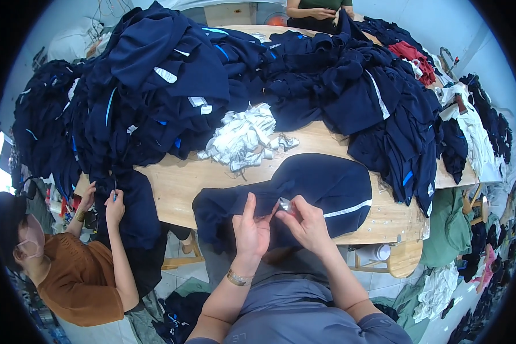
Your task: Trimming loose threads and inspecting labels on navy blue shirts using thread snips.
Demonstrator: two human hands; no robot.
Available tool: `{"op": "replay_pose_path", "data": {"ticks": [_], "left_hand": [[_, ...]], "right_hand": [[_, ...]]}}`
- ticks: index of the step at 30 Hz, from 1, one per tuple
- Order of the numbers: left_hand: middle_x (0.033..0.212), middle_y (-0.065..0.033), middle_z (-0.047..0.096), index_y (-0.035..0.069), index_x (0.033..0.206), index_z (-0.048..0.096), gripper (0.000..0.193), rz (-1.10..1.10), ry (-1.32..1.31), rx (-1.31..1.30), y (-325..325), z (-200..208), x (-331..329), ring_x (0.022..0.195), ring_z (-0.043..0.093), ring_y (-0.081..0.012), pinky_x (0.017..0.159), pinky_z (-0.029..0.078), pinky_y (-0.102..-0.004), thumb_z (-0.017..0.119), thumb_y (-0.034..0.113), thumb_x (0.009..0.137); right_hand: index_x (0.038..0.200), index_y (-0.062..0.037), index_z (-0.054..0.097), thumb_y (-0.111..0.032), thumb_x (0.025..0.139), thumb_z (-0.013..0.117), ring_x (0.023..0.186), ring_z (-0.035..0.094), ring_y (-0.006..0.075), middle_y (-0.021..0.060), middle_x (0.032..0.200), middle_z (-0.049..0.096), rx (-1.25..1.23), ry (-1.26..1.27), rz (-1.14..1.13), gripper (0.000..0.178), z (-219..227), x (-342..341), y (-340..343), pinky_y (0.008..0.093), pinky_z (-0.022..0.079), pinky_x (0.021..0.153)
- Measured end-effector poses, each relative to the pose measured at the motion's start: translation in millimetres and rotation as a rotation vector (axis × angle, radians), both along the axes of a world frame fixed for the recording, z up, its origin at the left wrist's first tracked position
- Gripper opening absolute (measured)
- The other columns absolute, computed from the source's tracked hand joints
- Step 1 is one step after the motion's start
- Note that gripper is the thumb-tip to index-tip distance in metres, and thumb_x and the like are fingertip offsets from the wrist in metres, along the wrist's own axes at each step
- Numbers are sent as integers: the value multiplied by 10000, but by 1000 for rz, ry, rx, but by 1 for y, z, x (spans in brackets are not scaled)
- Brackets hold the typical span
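Observation:
A navy garment [321,180] with a white stripe lies across the table edge in front of me. Over its near part, my left hand [252,234] is open, one digit stretched upward and apart from the others. Its other fingers reach right against the dark cloth, their tips partly hidden. My right hand [308,225] is closed in a pinch on a small shiny silvery thing [284,204], close to the left fingertips. The kind of this thing is too small to make out.
Heaps of navy garments [155,63] cover the far side of the wooden table [172,183]. White scraps [243,135] lie beyond my garment. At left, a person in brown [83,275] handles dark cloth; another person [318,12] stands at the far side. A wooden stool [404,261] is at right.

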State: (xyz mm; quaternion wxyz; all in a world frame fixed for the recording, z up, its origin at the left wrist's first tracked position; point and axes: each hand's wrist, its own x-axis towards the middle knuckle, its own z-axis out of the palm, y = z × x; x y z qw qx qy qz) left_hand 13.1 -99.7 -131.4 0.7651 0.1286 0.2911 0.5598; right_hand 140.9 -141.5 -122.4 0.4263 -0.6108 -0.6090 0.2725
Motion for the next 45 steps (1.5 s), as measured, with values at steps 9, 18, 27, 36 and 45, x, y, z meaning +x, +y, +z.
{"op": "replay_pose_path", "data": {"ticks": [9, 18, 27, 36, 45], "left_hand": [[899, -98, 656, -28, 902, 620, 296, 21, 51, 24, -2, -1, 3, 802, 632, -167, 713, 516, -291, 450, 208, 960], [876, -82, 650, -24, 887, 617, 277, 4, 83, 102, -7, -7, 2, 773, 622, -135, 706, 513, -270, 457, 190, 959], [871, -82, 650, -22, 876, 621, 277, 24, 114, 135, -9, -8, 5, 770, 620, -129, 713, 521, -275, 459, 187, 958], [862, -80, 650, -18, 844, 623, 286, 18, 118, 127, -11, -9, 7, 759, 622, -127, 703, 522, -272, 457, 184, 959], [868, -56, 638, 15, 907, 601, 211, 22, 154, 161, -14, -10, 8, 761, 616, -113, 686, 517, -247, 470, 174, 953]], "right_hand": [[769, -45, 472, -253, 794, 675, 524, 548, 274, 95, 643, 518, 136, -303, -49, 292, 0, 2, 4, 341, 422, 444], [742, -24, 477, -159, 748, 712, 536, 554, 269, 120, 646, 524, 114, -281, 29, 271, 9, 8, 5, 335, 425, 473], [755, -27, 474, -180, 752, 713, 538, 550, 272, 118, 625, 522, 96, -291, 55, 285, 7, 17, 4, 329, 427, 475], [771, -37, 471, -207, 756, 706, 576, 555, 284, 104, 674, 520, 70, -392, 61, 291, 9, 18, 0, 351, 428, 493], [770, -42, 464, -214, 758, 700, 585, 554, 295, 108, 675, 517, 57, -392, 90, 292, 14, 19, 0, 360, 428, 491]]}}
